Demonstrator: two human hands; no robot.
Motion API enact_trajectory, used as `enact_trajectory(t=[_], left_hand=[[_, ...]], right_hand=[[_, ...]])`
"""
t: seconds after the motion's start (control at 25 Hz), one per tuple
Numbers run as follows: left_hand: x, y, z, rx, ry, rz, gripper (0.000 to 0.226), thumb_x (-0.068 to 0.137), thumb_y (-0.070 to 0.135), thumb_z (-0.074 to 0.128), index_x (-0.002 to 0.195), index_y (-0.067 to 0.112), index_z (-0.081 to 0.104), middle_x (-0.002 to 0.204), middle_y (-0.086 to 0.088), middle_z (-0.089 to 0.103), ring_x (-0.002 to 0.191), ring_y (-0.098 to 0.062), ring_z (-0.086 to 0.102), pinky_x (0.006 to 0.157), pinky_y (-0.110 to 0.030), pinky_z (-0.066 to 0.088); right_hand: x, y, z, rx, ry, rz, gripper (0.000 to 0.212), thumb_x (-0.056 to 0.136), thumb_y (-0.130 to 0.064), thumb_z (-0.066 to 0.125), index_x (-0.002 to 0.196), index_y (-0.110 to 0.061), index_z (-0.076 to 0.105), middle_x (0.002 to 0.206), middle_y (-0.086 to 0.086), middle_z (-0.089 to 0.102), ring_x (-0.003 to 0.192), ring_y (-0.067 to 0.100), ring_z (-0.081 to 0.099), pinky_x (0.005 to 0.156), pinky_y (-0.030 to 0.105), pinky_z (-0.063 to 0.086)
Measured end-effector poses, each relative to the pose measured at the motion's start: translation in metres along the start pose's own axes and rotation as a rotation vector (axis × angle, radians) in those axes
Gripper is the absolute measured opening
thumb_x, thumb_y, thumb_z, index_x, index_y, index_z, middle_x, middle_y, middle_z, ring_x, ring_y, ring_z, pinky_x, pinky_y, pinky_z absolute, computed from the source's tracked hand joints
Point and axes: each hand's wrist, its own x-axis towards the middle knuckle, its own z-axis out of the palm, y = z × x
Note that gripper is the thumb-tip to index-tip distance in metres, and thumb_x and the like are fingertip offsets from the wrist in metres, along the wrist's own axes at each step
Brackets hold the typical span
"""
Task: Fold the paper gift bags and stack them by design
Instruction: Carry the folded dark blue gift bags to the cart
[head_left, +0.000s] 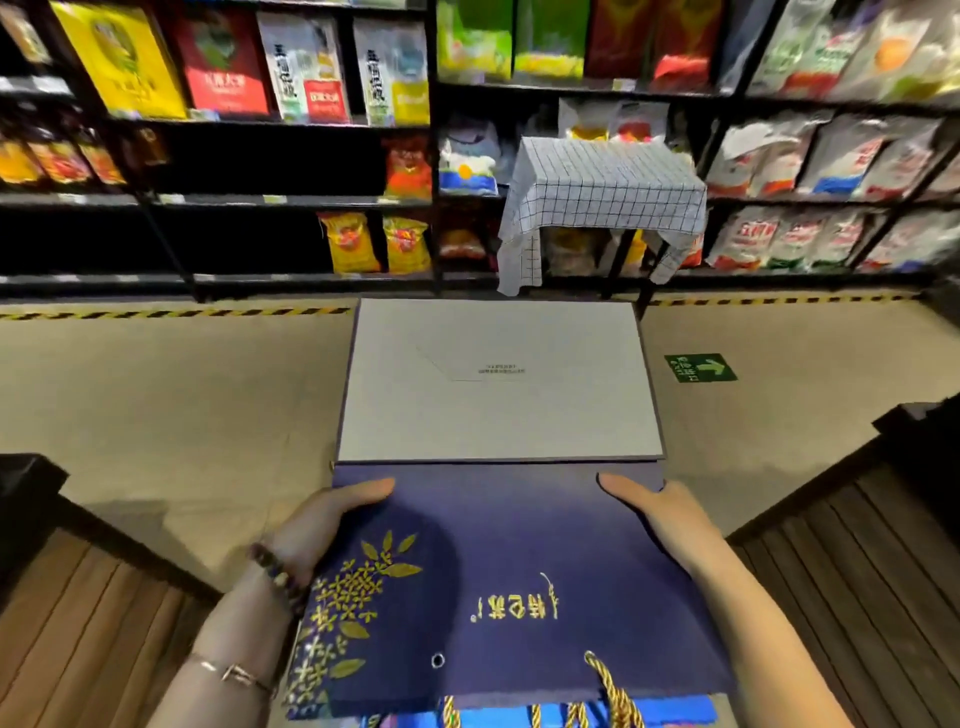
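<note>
I'm watching one navy bag (519, 571) being held flat between two wooden counters (857, 571), its pale base panel (498, 405) sticking out ahead. The left hand (322, 519) and right hand (660, 514) are pinching its side edges, thumbs on top, fingers hidden underneath. Gold cords (608, 686) and perhaps a second, blue bag (670, 716) are peeking out below, cut off.

Black metal shelving (291, 124) lines the far side, packed with bright bagged goods. A small table draped in a white grid-patterned cloth (605, 187) stands before it. The smooth beige floor (156, 405) carries a yellow-and-black striped tape line (171, 313) and a green arrow sticker (700, 368). Dark slatted wooden platforms (857, 571) flank both near corners.
</note>
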Motion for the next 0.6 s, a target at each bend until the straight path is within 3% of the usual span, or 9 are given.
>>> enact_trajectory(t=[0.2,0.28,0.36,0.44,0.56,0.6], left_hand=[[0.140,0.108,0.007,-0.009,0.035,0.006,0.024,0.075,0.018,0.060,0.074,-0.001,0.074,0.077,-0.020,0.071,0.058,-0.029,0.068,0.055,-0.032,0.057],[0.191,0.153,0.014,-0.003,0.060,0.006,0.028,0.068,0.021,0.063,0.079,-0.002,0.074,0.083,-0.022,0.071,0.062,-0.030,0.069,0.061,-0.035,0.057],[0.234,0.200,0.023,0.000,0.061,-0.010,0.034,0.063,0.024,0.065,0.084,-0.003,0.073,0.085,-0.023,0.071,0.064,-0.031,0.069,0.065,-0.037,0.057],[0.275,0.244,0.031,-0.010,0.058,-0.024,0.031,0.063,0.024,0.065,0.079,-0.002,0.073,0.079,-0.021,0.071,0.059,-0.030,0.068,0.056,-0.034,0.058],[0.336,0.306,0.042,0.009,0.042,-0.013,0.025,0.072,0.020,0.063,0.081,-0.002,0.071,0.073,-0.019,0.071,0.054,-0.028,0.067,0.047,-0.030,0.055],[0.359,0.326,0.043,0.023,0.035,-0.006,0.024,0.076,0.019,0.062,0.084,-0.002,0.070,0.073,-0.019,0.071,0.053,-0.027,0.067,0.047,-0.029,0.055]], right_hand=[[0.168,-0.068,0.028,-0.016,0.006,-0.040,0.021,0.086,-0.008,0.063,0.068,-0.016,0.055,0.068,-0.005,0.058,0.036,-0.010,0.051,0.036,0.005,0.035],[0.238,-0.092,0.032,-0.015,-0.027,-0.028,0.003,0.084,-0.011,0.066,0.082,-0.012,0.065,0.079,0.000,0.066,0.046,-0.006,0.059,0.041,0.006,0.040],[0.300,-0.120,0.036,-0.029,-0.030,-0.024,0.021,0.082,-0.016,0.069,0.101,-0.006,0.068,0.083,-0.002,0.068,0.056,0.001,0.064,0.044,0.008,0.044],[0.352,-0.150,0.038,-0.019,-0.027,-0.023,0.034,0.078,-0.021,0.074,0.108,-0.007,0.066,0.087,-0.002,0.069,0.060,0.001,0.066,0.047,0.009,0.045],[0.425,-0.188,0.043,0.015,-0.047,-0.044,0.068,0.060,-0.037,0.081,0.119,-0.012,0.061,0.102,0.003,0.071,0.084,0.012,0.070,0.059,0.016,0.052],[0.449,-0.199,0.046,0.021,-0.022,-0.035,0.065,0.062,-0.035,0.081,0.120,-0.013,0.060,0.104,0.003,0.071,0.089,0.017,0.069,0.062,0.019,0.053]])
